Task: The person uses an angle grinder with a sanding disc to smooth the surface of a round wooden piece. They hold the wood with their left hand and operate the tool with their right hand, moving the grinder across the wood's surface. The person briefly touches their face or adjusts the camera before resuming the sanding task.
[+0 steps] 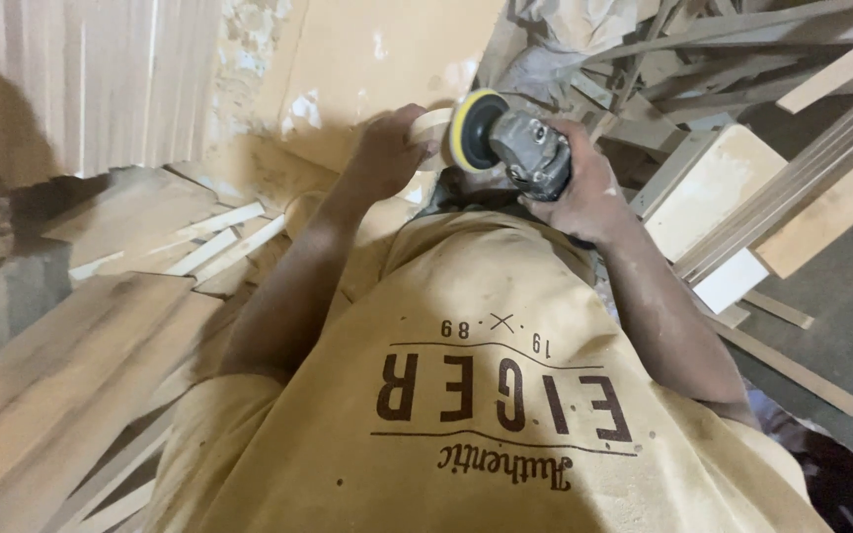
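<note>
Closest to the camera is the person's dusty yellow shirt (pixel 486 395) with dark print across the chest, filling the lower middle of the view. Both bare forearms rise from it toward the work. The right hand (pixel 589 192) wraps around the grey body of an angle grinder (pixel 530 153), fingers curled tight about the housing, thumb side toward the disc. The grinder's round sanding disc (pixel 471 128), dark with a yellow rim, stands on edge and faces left. The left hand (pixel 387 148) grips a small pale wooden piece (pixel 433 133), fingers folded around it so only its rounded end shows, and that end sits right against the disc face, held up in front of the chest. To the left, lower down, flat wooden boards (pixel 61 385) lie stacked, with thin pale strips (pixel 219 242) scattered beyond them. To the right lies a heap of offcuts and a pale panel (pixel 713 192), with long battens (pixel 802 178) leaning across it above a grey floor (pixel 841 296). Farthest off stands a worn yellowish wall (pixel 387 59) with flaking patches.
</note>
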